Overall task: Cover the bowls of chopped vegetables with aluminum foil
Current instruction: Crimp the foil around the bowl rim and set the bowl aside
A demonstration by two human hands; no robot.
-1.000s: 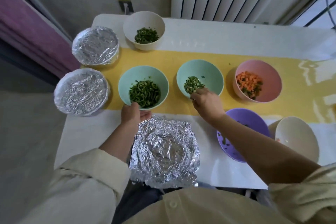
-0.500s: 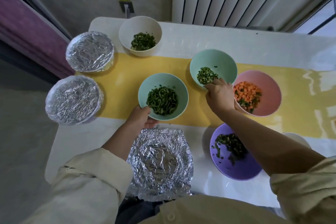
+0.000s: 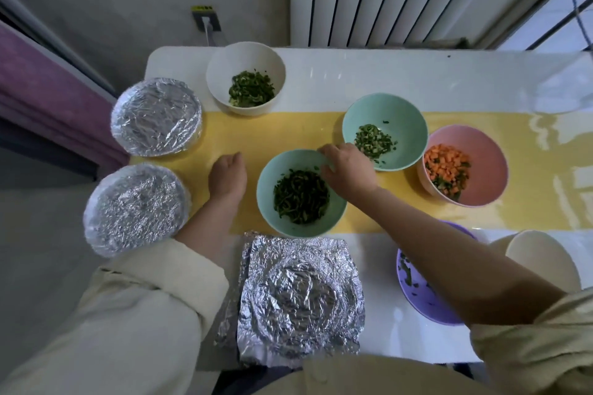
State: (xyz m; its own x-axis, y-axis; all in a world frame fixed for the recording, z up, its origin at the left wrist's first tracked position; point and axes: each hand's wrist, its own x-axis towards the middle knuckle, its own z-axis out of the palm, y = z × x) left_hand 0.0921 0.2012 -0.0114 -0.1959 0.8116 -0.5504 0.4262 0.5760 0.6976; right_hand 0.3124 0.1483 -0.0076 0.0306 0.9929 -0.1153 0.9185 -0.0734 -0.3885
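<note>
Bowls observed on a white table [image 3: 353, 80] with a yellow runner [image 3: 272, 131] across its middle. Near green bowl [image 3: 268, 202] of dark green strips sits uncovered on the runner's near edge, centre. Right hand [image 3: 348, 170] is at its far right rim, fingers curled over the edge and gripping it. Left hand [image 3: 227, 176] rests on the runner just left of that bowl, fingers loosely bent, holding nothing. Foil sheet [image 3: 301, 298], crumpled and bearing a round imprint, lies flat at the table's near edge, just near of the same bowl. Far foil-covered bowl [image 3: 156, 117] and near foil-covered bowl [image 3: 136, 210] stand at the left edge. Uncovered: white bowl [image 3: 224, 74] far left, far green bowl [image 3: 407, 138], pink bowl [image 3: 487, 170] with carrot cubes at right, purple bowl [image 3: 417, 298] partly hidden under the right forearm, cream bowl [image 3: 542, 263] beside it.
</note>
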